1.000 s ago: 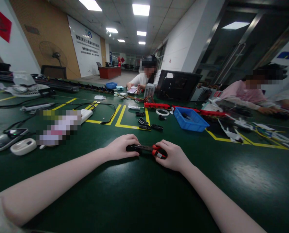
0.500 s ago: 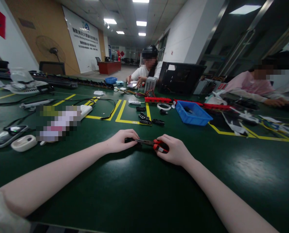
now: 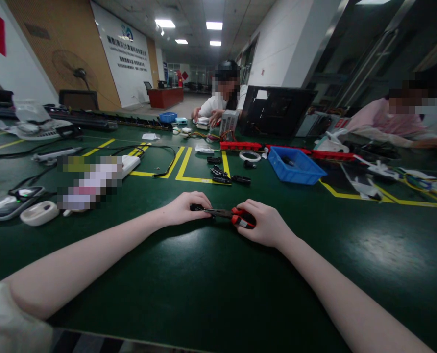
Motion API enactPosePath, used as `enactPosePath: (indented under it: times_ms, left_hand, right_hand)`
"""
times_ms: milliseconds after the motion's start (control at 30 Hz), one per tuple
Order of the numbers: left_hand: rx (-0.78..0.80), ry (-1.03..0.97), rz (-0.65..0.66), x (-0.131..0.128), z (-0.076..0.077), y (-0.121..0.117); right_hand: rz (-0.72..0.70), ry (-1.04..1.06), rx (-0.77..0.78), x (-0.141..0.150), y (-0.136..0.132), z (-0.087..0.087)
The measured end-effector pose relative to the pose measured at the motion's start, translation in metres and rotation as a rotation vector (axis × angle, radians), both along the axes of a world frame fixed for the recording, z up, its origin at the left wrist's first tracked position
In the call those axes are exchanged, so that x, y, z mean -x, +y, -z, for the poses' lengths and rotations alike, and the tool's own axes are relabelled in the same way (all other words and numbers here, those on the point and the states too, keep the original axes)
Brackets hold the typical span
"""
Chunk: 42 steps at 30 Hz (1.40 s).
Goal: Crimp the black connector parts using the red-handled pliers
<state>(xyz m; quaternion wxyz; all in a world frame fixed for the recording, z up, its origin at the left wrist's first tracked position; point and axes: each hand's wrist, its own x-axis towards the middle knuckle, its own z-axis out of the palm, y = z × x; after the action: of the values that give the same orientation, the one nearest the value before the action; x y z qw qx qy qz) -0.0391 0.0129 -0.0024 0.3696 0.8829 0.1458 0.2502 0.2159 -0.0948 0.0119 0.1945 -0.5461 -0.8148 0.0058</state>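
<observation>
My right hand (image 3: 263,223) is closed round the red and black handles of a pair of long-nose pliers (image 3: 224,213). The pliers' jaws point left and reach the fingertips of my left hand (image 3: 187,208). Between the fingers and thumb of that hand is a small black part (image 3: 195,207), mostly covered, so its exact kind does not show. The jaws meet or overlap this part; whether they grip it I cannot tell. Both hands are low over the green table (image 3: 204,284). Beyond them lie several similar black pieces (image 3: 220,172) inside a yellow-taped outline.
A blue bin (image 3: 297,166) with dark items stands beyond my right hand, near a white ring-shaped roll (image 3: 250,156). Left are a white earbud-style case (image 3: 39,214), a phone-like device (image 3: 11,203) and black cables (image 3: 170,164). Two people work across the table, near a computer case (image 3: 277,113).
The camera view has shifted slightly. My hands hold nearly the same pose, with a little more of the black part showing at my left fingers.
</observation>
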Motion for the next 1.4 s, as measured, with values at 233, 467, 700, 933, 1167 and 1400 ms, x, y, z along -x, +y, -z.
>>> enactPosePath:
  times_ms: [233,467,700,933,1167,1400]
  left_hand:
    - [-0.037,0.020,0.001,0.0012,0.0005,0.0000]
    - [-0.055,0.023,0.008,0.0015,-0.0026,-0.0021]
    - [-0.046,0.034,-0.018,0.0013,-0.0036,-0.0032]
    - [-0.052,0.047,-0.034,0.0007,-0.0044,-0.0035]
    - [-0.013,0.039,-0.067,-0.0010,-0.0031,-0.0029]
    - [0.038,0.069,-0.063,0.0003,-0.0050,-0.0012]
  right_hand:
    - [-0.020,0.009,-0.024,-0.0001,0.0009,0.0014]
    - [-0.013,0.018,-0.018,-0.0005,0.0008,0.0006]
    - [-0.025,-0.072,-0.051,-0.0021,0.0026,-0.0018]
    - [-0.056,-0.137,-0.096,-0.0021,0.0041,-0.0023]
    - [-0.081,-0.087,-0.099,-0.0050,0.0023,-0.0003]
    - [-0.060,-0.134,-0.100,-0.0043,0.0032,-0.0004]
